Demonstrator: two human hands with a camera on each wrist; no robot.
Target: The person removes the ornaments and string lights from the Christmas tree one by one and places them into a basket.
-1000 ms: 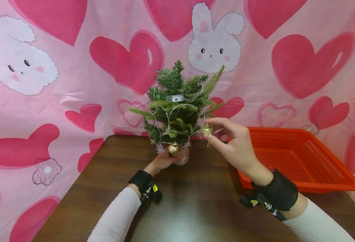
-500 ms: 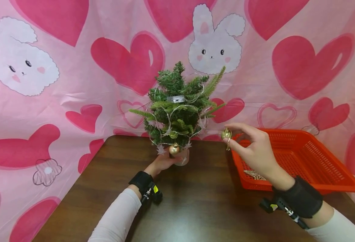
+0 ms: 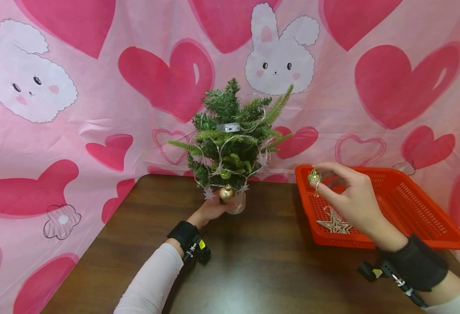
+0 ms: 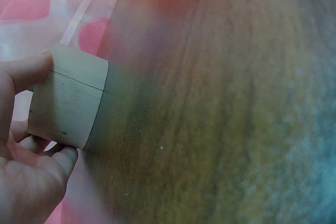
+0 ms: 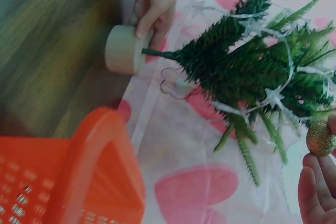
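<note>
From my end of the feed, the person's right hand (image 3: pixel 353 198) pinches a glittery gold ornament (image 3: pixel 314 176) between thumb and fingertips, right of centre in the head view, its cord dangling below. The left hand (image 3: pixel 211 209), near the middle, grips the pale wooden base (image 4: pixel 71 98) of a small tree (image 3: pixel 230 144), with fingers on opposite sides of the wood in my left wrist view. The two hands are well apart, and the gold ornament is far from the left one.

I see the right forearm reaching in from the lower right, the left from the lower left, each in a white sleeve (image 3: pixel 149 279) with a black wrist band (image 3: pixel 412 264).

A light string (image 3: pixel 235 137) loops through the upright tree, and a smooth gold ball (image 3: pixel 226 192) hangs low at its front. The right hand shows against an orange basket (image 3: pixel 410 205) at the right; a gold star (image 3: pixel 335 223) lies in the basket's near left corner. I make out a dark brown wooden table (image 3: pixel 273 270) underneath and a pink cloth (image 3: pixel 96 117) with hearts and rabbits filling the background.
</note>
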